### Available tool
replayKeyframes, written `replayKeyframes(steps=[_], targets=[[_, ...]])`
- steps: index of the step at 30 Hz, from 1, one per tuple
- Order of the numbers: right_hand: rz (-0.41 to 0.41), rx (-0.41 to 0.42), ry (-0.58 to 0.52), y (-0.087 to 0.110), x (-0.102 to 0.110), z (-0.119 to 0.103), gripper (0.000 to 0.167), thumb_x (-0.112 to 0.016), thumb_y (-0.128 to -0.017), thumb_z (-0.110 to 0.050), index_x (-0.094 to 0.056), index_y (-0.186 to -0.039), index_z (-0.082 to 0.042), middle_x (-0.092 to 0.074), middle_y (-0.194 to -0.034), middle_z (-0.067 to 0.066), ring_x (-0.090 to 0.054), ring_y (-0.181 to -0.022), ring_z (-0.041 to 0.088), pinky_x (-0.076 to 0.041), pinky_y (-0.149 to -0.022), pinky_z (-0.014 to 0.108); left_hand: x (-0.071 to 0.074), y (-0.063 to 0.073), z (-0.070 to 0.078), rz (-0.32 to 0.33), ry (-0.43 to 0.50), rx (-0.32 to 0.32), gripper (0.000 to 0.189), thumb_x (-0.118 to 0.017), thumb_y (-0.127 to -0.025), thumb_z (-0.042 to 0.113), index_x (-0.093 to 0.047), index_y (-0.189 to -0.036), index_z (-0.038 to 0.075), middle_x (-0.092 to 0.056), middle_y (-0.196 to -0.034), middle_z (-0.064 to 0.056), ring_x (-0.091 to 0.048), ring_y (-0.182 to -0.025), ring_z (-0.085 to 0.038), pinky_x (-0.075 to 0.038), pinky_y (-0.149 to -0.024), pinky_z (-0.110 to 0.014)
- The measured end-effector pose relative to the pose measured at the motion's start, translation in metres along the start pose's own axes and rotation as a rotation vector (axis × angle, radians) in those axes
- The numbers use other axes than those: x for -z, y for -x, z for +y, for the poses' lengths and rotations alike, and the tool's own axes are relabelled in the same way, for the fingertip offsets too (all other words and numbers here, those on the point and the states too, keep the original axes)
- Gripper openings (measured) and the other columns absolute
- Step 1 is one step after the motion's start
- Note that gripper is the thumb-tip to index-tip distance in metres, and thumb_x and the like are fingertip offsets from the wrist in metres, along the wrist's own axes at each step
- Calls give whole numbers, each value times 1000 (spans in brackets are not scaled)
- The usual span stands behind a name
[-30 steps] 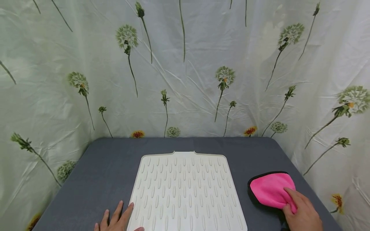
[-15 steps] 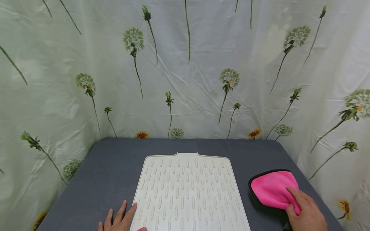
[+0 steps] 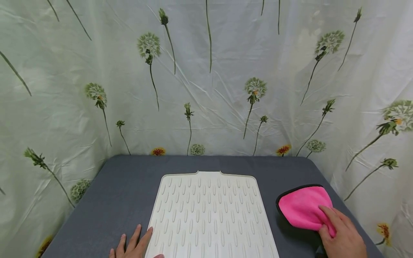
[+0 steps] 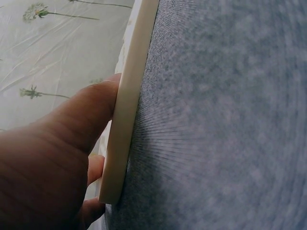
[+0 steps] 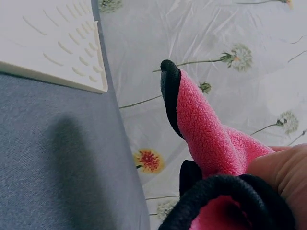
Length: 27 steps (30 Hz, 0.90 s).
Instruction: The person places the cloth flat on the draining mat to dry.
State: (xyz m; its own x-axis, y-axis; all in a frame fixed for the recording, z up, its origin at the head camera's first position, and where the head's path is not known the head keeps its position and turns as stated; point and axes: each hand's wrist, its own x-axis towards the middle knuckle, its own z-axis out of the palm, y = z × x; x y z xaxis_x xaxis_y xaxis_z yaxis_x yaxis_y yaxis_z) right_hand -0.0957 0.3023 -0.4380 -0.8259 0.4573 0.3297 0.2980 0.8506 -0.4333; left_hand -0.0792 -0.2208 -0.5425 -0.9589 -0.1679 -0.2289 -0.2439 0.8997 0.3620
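A white board with rows of raised oval ridges (image 3: 209,215) lies on the grey table. At its near left edge rests my left hand (image 3: 131,247), its fingers spread and fairly straight. The left wrist view shows the thumb (image 4: 91,110) against the board's pale side (image 4: 125,105). To the right of the board, my right hand (image 3: 345,234) pinches a pink fleecy cloth with black edging (image 3: 304,208) between thumb and fingers. The cloth hangs above the table, with a shadow under it. Up close in the right wrist view, the cloth (image 5: 211,129) looks folded, and most of the fingers are hidden.
The grey tabletop (image 3: 100,211) extends on both sides of the board and behind it. A pale curtain printed with dandelions (image 3: 209,79) hangs along the back and both sides of the table.
The head view has shifted slightly. My right hand keeps its pinch, and the far part of the pink cloth has risen a little. The left hand and the board stay in place.
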Motion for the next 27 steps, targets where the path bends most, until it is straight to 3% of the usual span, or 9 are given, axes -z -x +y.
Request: replayKeyframes(steps=[11,18,27], targets=[[48,-5,-15,6,5,-16,51,-69,-84,-3,-63,-134,-8,-55,-138,25,-56,-118,49,-49,-95,66,0,-1,1,-8,2,6,105,-45,-74,96,-49,-152,27,-34,-163,-25,-10,-140,-75,-7,-102,-90],[133,95,-67,11,5,-24,47,-69,-82,-1,-67,-128,-10,-60,-132,23,-61,-111,47,-51,-88,64,-3,-4,-2,1,-11,7,109,-45,-70,99,-50,-152,26,-35,-162,-25,-12,-140,-75,-8,-102,-90],[145,229,-106,11,8,-40,49,-73,-79,-3,-68,-127,-12,-61,-130,21,-62,-106,43,-51,-83,66,-6,-4,-2,38,-14,1,110,-45,-68,100,-52,-150,28,-39,-160,-25,-17,-139,-75,-10,-102,-90]])
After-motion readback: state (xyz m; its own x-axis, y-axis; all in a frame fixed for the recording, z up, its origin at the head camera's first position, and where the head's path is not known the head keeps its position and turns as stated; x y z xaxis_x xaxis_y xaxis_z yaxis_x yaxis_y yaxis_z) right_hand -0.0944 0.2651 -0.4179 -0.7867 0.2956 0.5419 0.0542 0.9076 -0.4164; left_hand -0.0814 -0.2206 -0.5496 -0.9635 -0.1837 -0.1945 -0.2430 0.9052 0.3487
